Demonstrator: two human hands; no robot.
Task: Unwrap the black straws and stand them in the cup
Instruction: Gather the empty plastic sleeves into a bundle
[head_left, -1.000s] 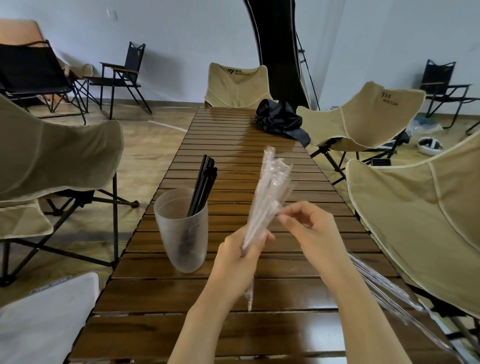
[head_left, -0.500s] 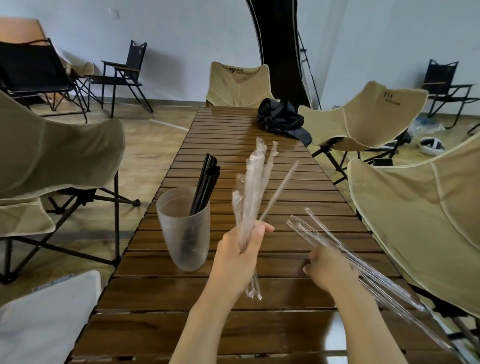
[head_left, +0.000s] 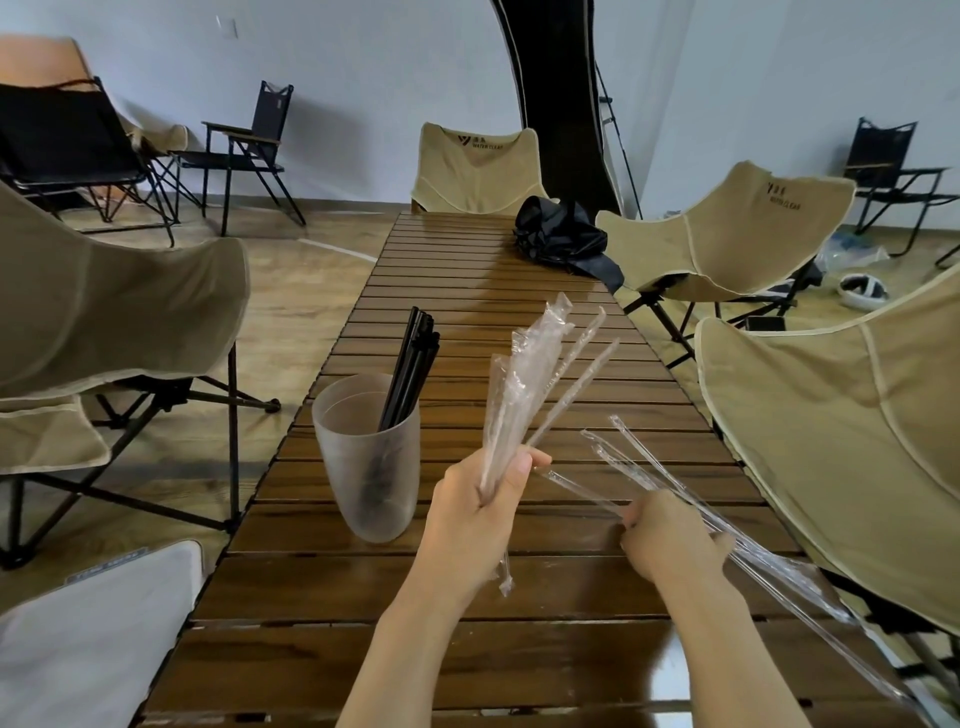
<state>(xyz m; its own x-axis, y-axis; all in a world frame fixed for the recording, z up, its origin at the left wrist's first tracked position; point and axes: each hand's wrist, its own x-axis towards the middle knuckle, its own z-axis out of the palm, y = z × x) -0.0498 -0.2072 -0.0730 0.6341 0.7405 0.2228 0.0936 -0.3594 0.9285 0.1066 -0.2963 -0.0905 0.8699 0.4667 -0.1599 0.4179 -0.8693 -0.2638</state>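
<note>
A frosted plastic cup (head_left: 366, 467) stands on the slatted wooden table (head_left: 467, 291), left of my hands. Several black straws (head_left: 413, 371) lean upright in it. My left hand (head_left: 480, 506) grips a bunch of clear empty wrappers (head_left: 524, 387), which fan upward above the fist. My right hand (head_left: 670, 538) is low over the table to the right and holds several long clear wrappers (head_left: 675, 491) that stretch from the table's middle past its right edge. No wrapped black straw shows in either hand.
A crumpled black bag (head_left: 563, 236) lies at the table's far right end. Beige folding chairs (head_left: 737, 228) surround the table on the left, right and far end. Black chairs stand by the wall. A white cushion (head_left: 88, 639) sits at bottom left.
My right hand left the wrapper bunch, dropped down and right, and now grips long clear wrappers by the table edge. The left hand's bunch tilted slightly left.
</note>
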